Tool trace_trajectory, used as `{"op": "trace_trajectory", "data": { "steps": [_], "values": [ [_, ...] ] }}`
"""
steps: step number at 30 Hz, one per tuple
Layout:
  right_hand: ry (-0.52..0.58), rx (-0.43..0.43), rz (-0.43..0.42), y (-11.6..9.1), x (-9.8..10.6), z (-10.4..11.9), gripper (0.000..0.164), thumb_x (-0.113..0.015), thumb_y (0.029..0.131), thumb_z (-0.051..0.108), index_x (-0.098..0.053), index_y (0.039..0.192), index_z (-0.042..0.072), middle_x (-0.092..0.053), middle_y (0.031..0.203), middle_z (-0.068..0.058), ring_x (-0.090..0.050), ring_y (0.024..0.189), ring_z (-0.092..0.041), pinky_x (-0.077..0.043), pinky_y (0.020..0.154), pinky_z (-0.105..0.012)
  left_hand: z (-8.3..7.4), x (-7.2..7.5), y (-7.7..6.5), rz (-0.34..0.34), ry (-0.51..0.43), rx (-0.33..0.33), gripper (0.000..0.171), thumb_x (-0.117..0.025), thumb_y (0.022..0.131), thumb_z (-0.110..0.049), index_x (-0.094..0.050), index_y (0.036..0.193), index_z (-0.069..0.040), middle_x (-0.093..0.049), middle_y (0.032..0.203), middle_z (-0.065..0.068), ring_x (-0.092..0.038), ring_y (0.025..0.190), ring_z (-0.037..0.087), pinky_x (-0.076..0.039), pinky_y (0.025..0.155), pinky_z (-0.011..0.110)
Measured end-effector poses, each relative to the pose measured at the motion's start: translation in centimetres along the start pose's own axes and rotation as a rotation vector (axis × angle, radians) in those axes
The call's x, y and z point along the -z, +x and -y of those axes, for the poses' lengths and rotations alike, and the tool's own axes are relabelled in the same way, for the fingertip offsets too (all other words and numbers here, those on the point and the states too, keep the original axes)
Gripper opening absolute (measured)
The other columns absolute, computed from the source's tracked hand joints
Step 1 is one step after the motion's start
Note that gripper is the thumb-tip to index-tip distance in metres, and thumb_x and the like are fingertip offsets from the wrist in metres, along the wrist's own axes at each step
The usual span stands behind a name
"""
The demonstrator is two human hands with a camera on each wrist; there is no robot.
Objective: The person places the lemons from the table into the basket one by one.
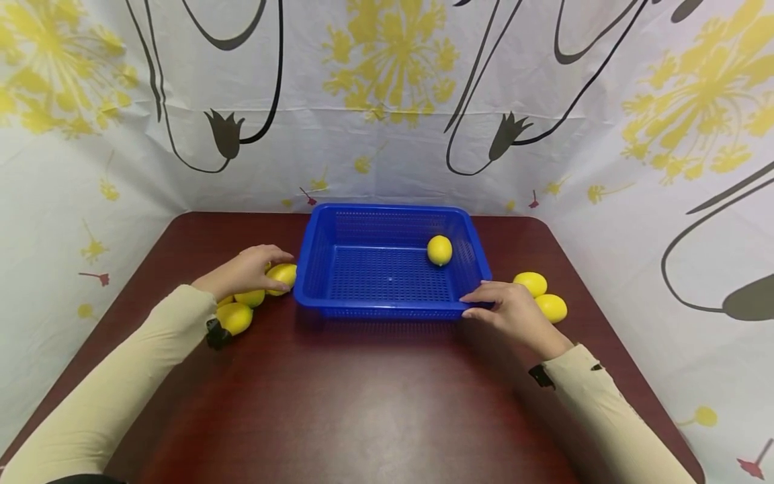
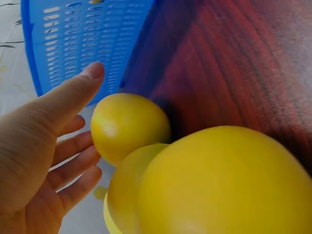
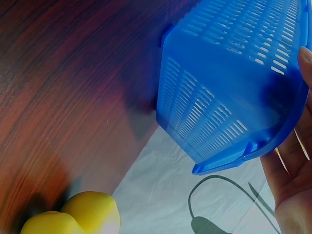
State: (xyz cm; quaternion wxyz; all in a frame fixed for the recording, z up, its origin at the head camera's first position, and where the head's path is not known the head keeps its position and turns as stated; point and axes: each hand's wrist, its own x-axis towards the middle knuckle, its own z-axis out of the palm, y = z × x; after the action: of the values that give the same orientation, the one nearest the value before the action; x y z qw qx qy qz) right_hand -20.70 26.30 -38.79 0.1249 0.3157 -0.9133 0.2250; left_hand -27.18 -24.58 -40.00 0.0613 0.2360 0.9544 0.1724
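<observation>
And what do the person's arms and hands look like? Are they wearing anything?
Yes! The left sleeve and right sleeve are long, plain and pale cream, reaching the wrists. A small black piece shows by the left wrist, and another by the right; too little shows to tell what they are. The left hand and right hand have no gloves.

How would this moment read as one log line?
left hand: at outside lemon | right hand: grips blue basket, near-right corner | inside basket: single lemon
</observation>
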Motion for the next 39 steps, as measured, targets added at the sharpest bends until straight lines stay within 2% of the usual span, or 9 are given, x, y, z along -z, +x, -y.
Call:
{"op": "trace_trajectory", "data": {
  "steps": [9, 18, 27, 39],
  "values": [
    [-0.002, -0.009, 0.003, 0.0, 0.1, 0.2, 0.025, -0.084, 0.076, 0.023, -0.080, 0.100, 0.018, -0.078, 0.100, -0.002, -0.067, 0.116, -0.036, -0.061, 0.070, -0.034, 0.1, -0.8, 0.0, 0.026, 0.031, 0.005, 0.074, -0.081, 0.080, -0.042, -0.057, 0.135, 0.002, -0.059, 0.134, 0.021, -0.052, 0.125, 0.039, -0.041, 0.109, 0.058],
    [0.007, -0.008, -0.003, 0.0, 0.1, 0.2, 0.025, -0.085, 0.076, 0.023, -0.080, 0.100, 0.017, -0.078, 0.099, -0.001, -0.067, 0.116, -0.036, -0.061, 0.069, -0.033, 0.1, -1.7, -0.1, -0.007, 0.077, -0.018, 0.075, -0.085, 0.076, -0.033, -0.056, 0.134, 0.006, -0.061, 0.129, 0.025, -0.055, 0.119, 0.041, -0.044, 0.104, 0.057],
    [0.008, -0.004, -0.004, 0.0, 0.1, 0.1, 0.026, -0.085, 0.076, 0.023, -0.080, 0.101, 0.018, -0.078, 0.100, -0.001, -0.066, 0.117, -0.035, -0.061, 0.070, -0.033, -0.1, -2.0, -0.2, 0.007, 0.082, 0.024, 0.082, -0.085, 0.075, -0.033, -0.050, 0.137, 0.010, -0.059, 0.131, 0.029, -0.054, 0.119, 0.044, -0.044, 0.103, 0.057],
    [0.011, -0.003, -0.002, -0.1, 0.0, 0.1, 0.026, -0.084, 0.076, 0.023, -0.080, 0.102, 0.017, -0.078, 0.100, -0.002, -0.066, 0.117, -0.036, -0.062, 0.071, -0.035, -0.6, -2.1, -0.4, 0.009, 0.076, 0.049, 0.079, -0.084, 0.076, -0.028, -0.050, 0.136, 0.011, -0.061, 0.129, 0.028, -0.057, 0.115, 0.040, -0.048, 0.099, 0.054]
  ]
}}
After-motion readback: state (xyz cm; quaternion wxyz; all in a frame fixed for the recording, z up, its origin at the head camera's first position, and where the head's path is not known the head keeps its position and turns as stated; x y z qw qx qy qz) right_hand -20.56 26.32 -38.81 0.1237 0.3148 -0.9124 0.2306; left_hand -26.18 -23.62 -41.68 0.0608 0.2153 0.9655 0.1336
